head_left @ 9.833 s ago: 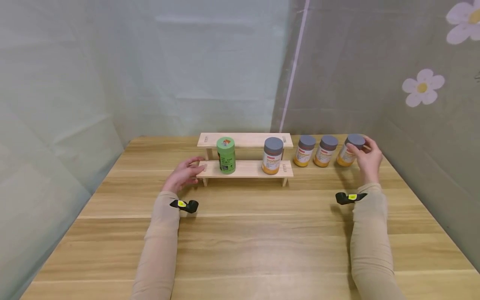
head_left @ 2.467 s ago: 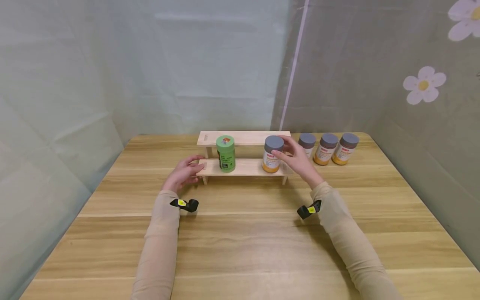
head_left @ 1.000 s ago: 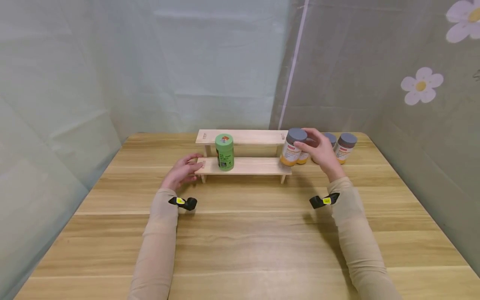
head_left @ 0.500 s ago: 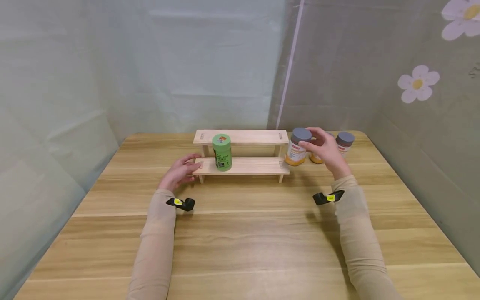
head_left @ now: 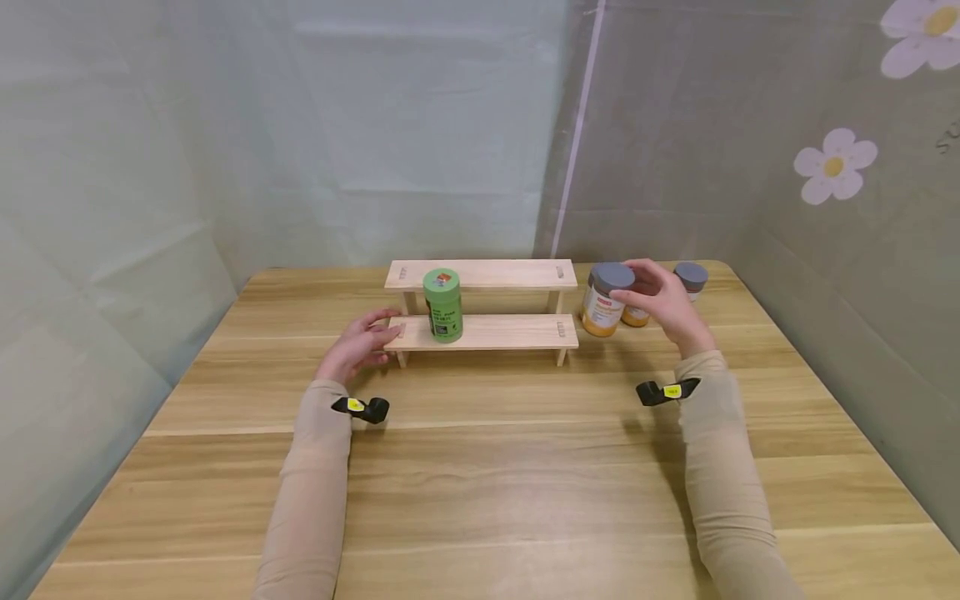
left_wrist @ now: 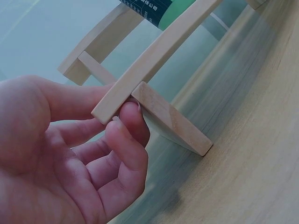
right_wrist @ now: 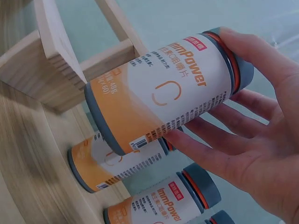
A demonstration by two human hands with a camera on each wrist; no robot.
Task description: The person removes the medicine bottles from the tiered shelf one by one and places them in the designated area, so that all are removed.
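Note:
A two-tier wooden rack (head_left: pixel 498 332) stands toward the back of the table. My left hand (head_left: pixel 357 345) pinches the left end of its lower plank (left_wrist: pixel 154 60), with curled fingertips under the edge. On that lower plank, left of its middle, stands a green jar (head_left: pixel 444 310). My right hand (head_left: pixel 663 302) holds a vitamin C tablet jar (head_left: pixel 603 308) just right of the rack, thumb and fingers round its grey lid. In the right wrist view this white-and-orange jar (right_wrist: pixel 161 91) is tilted and held above another tablet jar (right_wrist: pixel 119 161).
Behind the held jar, more matching tablet jars stand in a row, partly hidden: one (head_left: pixel 636 317) under the right hand and one (head_left: pixel 691 280) farther right. The rack's upper plank (head_left: pixel 480 273) bears nothing. A curtain (head_left: pixel 360 167) hangs behind the table.
My right hand has lifted the tablet jar off the right side of the lower plank and carried it right, past the rack's end. My left hand stays at the plank; the view has shifted slightly.

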